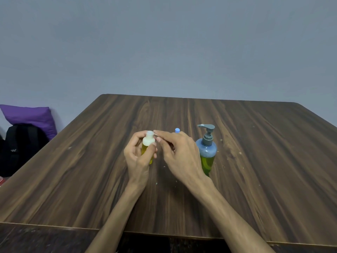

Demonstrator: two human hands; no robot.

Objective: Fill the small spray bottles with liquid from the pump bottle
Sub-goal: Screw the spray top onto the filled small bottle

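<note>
My left hand point(138, 156) grips a small clear spray bottle point(148, 143) upright above the wooden table point(255, 161). Its neck is open, and yellow liquid fills it up to a pale band near the top. My right hand point(179, 154) pinches the bottle's spray head, whose blue cap point(177, 130) pokes out behind my fingers. The head's thin clear tube point(156, 133) points left and reaches the bottle's mouth. The pump bottle point(207, 152) stands just right of my right hand, with a grey pump and yellow-green liquid in its lower half.
A purple cushion point(31, 117) and a black backpack point(21, 143) sit off the table at the far left against the wall. Small crumbs dot the tabletop. The table's near edge runs just below my forearms.
</note>
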